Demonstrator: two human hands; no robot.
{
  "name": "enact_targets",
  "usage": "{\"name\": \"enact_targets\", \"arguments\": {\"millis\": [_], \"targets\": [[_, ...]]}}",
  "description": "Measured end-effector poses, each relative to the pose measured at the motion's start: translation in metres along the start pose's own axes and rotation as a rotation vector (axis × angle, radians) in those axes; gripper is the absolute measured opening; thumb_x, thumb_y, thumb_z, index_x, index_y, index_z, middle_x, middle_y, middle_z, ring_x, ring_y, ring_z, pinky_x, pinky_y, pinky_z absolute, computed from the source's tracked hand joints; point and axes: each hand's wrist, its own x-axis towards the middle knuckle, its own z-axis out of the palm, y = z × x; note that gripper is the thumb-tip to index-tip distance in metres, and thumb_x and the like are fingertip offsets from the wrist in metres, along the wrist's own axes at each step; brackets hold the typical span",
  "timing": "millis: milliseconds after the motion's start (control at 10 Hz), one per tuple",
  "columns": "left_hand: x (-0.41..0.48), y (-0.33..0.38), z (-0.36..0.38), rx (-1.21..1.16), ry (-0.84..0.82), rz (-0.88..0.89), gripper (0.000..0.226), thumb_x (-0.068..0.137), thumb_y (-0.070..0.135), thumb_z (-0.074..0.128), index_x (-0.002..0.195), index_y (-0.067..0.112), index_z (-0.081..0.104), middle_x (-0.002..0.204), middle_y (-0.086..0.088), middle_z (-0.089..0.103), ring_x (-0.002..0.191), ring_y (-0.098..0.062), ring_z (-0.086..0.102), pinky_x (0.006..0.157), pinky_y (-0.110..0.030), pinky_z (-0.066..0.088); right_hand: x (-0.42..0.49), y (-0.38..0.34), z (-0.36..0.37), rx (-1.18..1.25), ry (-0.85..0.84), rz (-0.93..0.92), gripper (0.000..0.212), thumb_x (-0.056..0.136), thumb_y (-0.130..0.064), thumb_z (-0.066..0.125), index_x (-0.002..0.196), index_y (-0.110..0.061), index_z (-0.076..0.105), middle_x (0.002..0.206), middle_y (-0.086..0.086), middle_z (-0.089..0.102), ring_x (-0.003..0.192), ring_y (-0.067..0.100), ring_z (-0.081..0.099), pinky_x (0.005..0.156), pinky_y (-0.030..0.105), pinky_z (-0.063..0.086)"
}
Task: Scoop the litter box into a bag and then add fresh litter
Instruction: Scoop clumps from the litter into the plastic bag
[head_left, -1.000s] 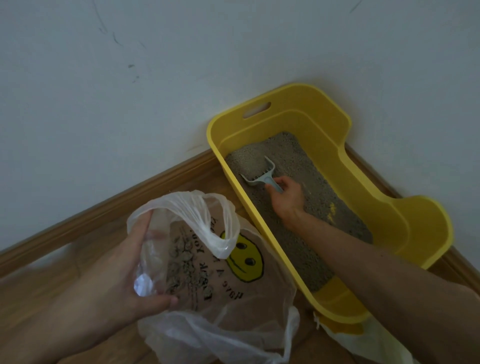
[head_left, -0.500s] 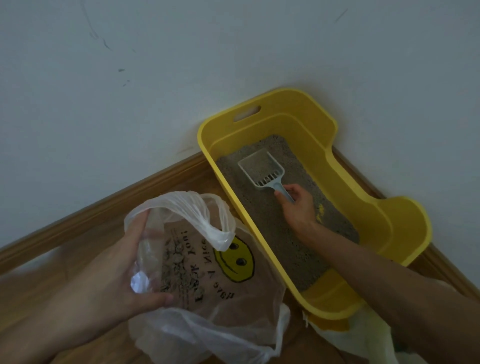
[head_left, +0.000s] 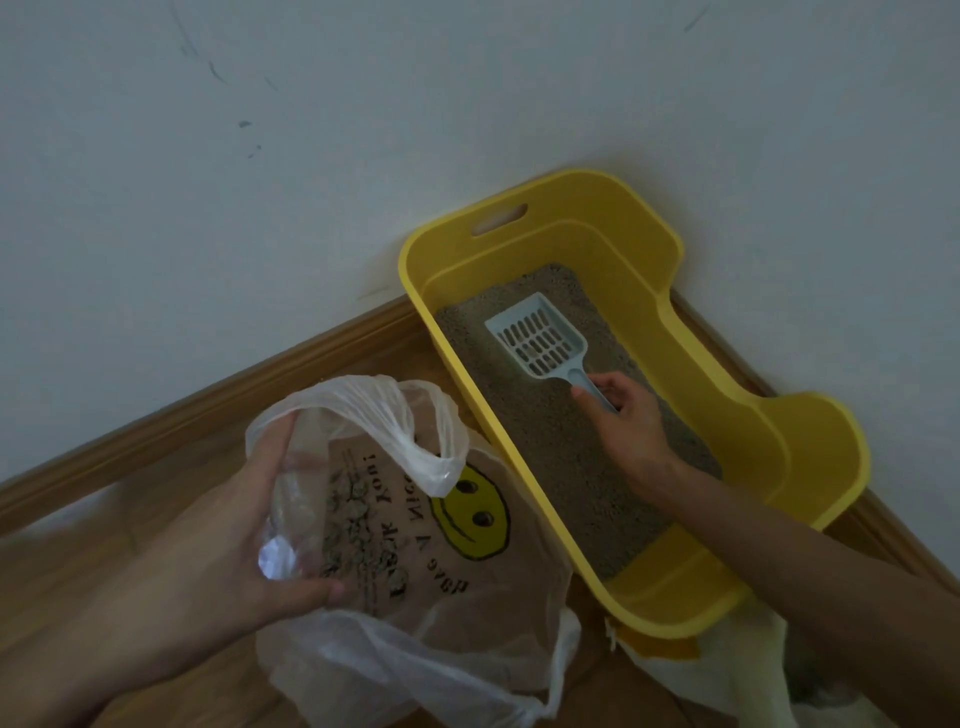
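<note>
Scoop (head_left: 540, 340) now face-up over litter (head_left: 561, 467), right hand (head_left: 631, 423) gripping; left hand (head_left: 228, 525) grips bag (head_left: 415, 608).

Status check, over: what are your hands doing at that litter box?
Right hand grips scoop handle, scoop looks empty, inside yellow litter box. Left hand holds bag open, clumps inside. Nothing between box and bag.

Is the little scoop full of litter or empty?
Empty. The scoop shows its bare slotted bowl with no clumps on it, while the right hand holds its handle over the litter.
</note>
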Motion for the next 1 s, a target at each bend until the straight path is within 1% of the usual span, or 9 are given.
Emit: {"name": "enact_targets", "arguments": {"millis": [100, 200, 300, 400, 600, 700, 800, 900, 1000], "targets": [[0.001, -0.009, 0.002, -0.018, 0.018, -0.013, 0.12, 0.047, 0.042, 0.093, 0.117, 0.084, 0.005, 0.129, 0.029, 0.047, 0.117, -0.006, 0.053, 0.093, -0.031, 0.046, -0.003, 0.001, -0.006, -0.029, -0.012, -0.007, 0.014, 0.094, -0.023, 0.061, 0.106, -0.016, 0.065, 0.099, -0.001, 0.067, 0.09, 0.009, 0.062, 0.072, 0.024, 0.046], [0.003, -0.003, -0.001, 0.014, 0.01, -0.04, 0.122, 0.046, 0.042, 0.092, 0.118, 0.085, 0.004, 0.132, 0.028, 0.045, 0.119, -0.004, 0.051, 0.094, -0.028, 0.044, -0.011, -0.005, -0.009, -0.071, -0.054, -0.045, 0.013, 0.094, -0.023, 0.062, 0.105, -0.017, 0.066, 0.093, -0.006, 0.067, 0.078, -0.003, 0.061, 0.065, 0.018, 0.043], [0.0, -0.005, 0.005, -0.024, 0.021, 0.022, 0.117, 0.048, 0.036, 0.091, 0.111, 0.088, 0.008, 0.133, 0.023, 0.044, 0.124, -0.006, 0.046, 0.095, -0.027, 0.039, -0.022, -0.014, -0.016, -0.068, -0.069, -0.051, 0.012, 0.094, -0.024, 0.061, 0.105, -0.019, 0.065, 0.091, -0.008, 0.067, 0.073, -0.006, 0.059, 0.061, 0.016, 0.043], [-0.001, -0.008, 0.007, -0.013, 0.003, 0.054, 0.121, 0.053, 0.032, 0.092, 0.114, 0.087, 0.002, 0.131, 0.042, 0.033, 0.123, 0.007, 0.039, 0.097, -0.024, 0.037, -0.036, -0.021, -0.025, -0.07, -0.079, -0.046, 0.013, 0.094, -0.024, 0.061, 0.105, -0.021, 0.066, 0.091, -0.006, 0.068, 0.074, -0.004, 0.06, 0.063, 0.016, 0.044], [0.001, -0.005, 0.008, -0.002, 0.011, 0.058, 0.124, 0.056, 0.025, 0.092, 0.108, 0.09, -0.001, 0.128, 0.043, 0.028, 0.117, 0.016, 0.033, 0.091, -0.014, 0.033, -0.065, -0.03, -0.04, -0.067, -0.071, -0.046, 0.011, 0.091, -0.023, 0.064, 0.101, -0.026, 0.068, 0.085, 0.0, 0.068, 0.078, 0.022, 0.062, 0.063, 0.029, 0.048], [0.002, -0.008, 0.008, 0.0, 0.031, 0.049, 0.124, 0.053, 0.027, 0.093, 0.113, 0.087, 0.003, 0.133, 0.036, 0.035, 0.121, 0.008, 0.039, 0.094, -0.02, 0.035, -0.079, -0.037, -0.049, -0.074, -0.086, -0.084, 0.012, 0.09, -0.024, 0.066, 0.098, -0.032, 0.068, 0.081, 0.001, 0.068, 0.075, 0.024, 0.062, 0.058, 0.025, 0.047], [0.006, -0.014, 0.008, 0.024, -0.017, 0.02, 0.123, 0.053, 0.037, 0.092, 0.126, 0.078, 0.003, 0.13, 0.042, 0.037, 0.12, 0.005, 0.045, 0.094, -0.024, 0.042, -0.095, -0.047, -0.06, -0.094, -0.095, -0.131, 0.015, 0.089, -0.022, 0.066, 0.097, -0.034, 0.068, 0.08, -0.002, 0.068, 0.069, 0.018, 0.061, 0.055, 0.019, 0.046], [0.009, -0.014, 0.007, 0.039, -0.031, -0.013, 0.126, 0.052, 0.042, 0.092, 0.134, 0.071, 0.001, 0.132, 0.036, 0.041, 0.12, 0.0, 0.049, 0.097, -0.032, 0.047, -0.109, -0.053, -0.07, -0.129, -0.117, -0.135, 0.014, 0.088, -0.022, 0.066, 0.098, -0.032, 0.068, 0.081, -0.008, 0.069, 0.069, 0.011, 0.062, 0.055, 0.017, 0.047], [0.009, -0.012, 0.008, 0.027, -0.013, 0.002, 0.125, 0.051, 0.044, 0.092, 0.134, 0.072, 0.002, 0.136, 0.031, 0.042, 0.123, 0.0, 0.047, 0.098, -0.032, 0.045, -0.122, -0.056, -0.08, -0.171, -0.145, -0.147, 0.014, 0.084, -0.029, 0.066, 0.094, -0.037, 0.07, 0.074, -0.004, 0.067, 0.06, 0.012, 0.058, 0.05, 0.02, 0.044]]}}
